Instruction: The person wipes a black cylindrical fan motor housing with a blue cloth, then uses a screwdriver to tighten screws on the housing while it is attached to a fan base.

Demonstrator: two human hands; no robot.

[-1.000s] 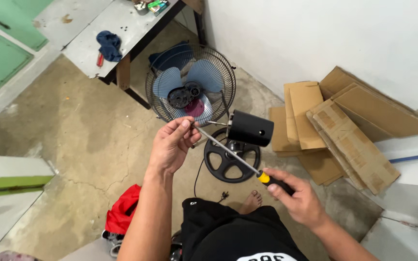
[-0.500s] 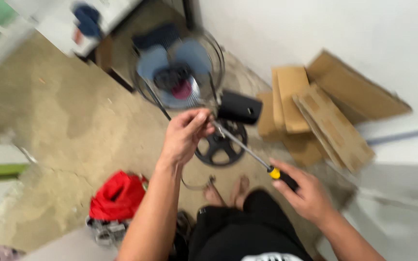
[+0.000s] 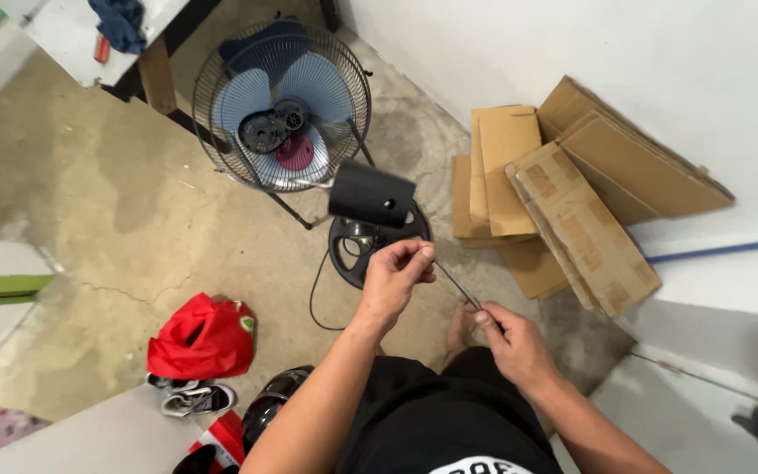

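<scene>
Nearest the camera, at the bottom edge, the person's black shirt and shorts fill the frame, with both forearms reaching out over them. Their right hand [image 3: 512, 344] is clenched around the handle of a screwdriver, so the handle is wholly hidden in the fist; only the thin grey metal screwdriver shaft [image 3: 458, 285] shows, slanting up and left. The left hand [image 3: 394, 277] pinches the far tip of that shaft between thumb and fingers, and the tip itself cannot be made out. One bare foot [image 3: 461, 326] peeks out on the concrete floor [image 3: 89, 219] just below the shaft.

Left of the legs lie a crumpled red cloth bag [image 3: 201, 337], a black-and-white shoe [image 3: 190, 400] and a dark rounded helmet [image 3: 275, 402], partly cut off by a pale surface. Just beyond the hands stands a round black fan base [image 3: 357, 250], half covered by a black cylindrical motor housing [image 3: 371, 195]. Further off rests a round wire fan cage with pale blue blades [image 3: 281, 107]. Flattened brown cardboard boxes [image 3: 563, 193] lean against the white wall. A white bench [image 3: 89, 39] is cut off at the top left.
</scene>
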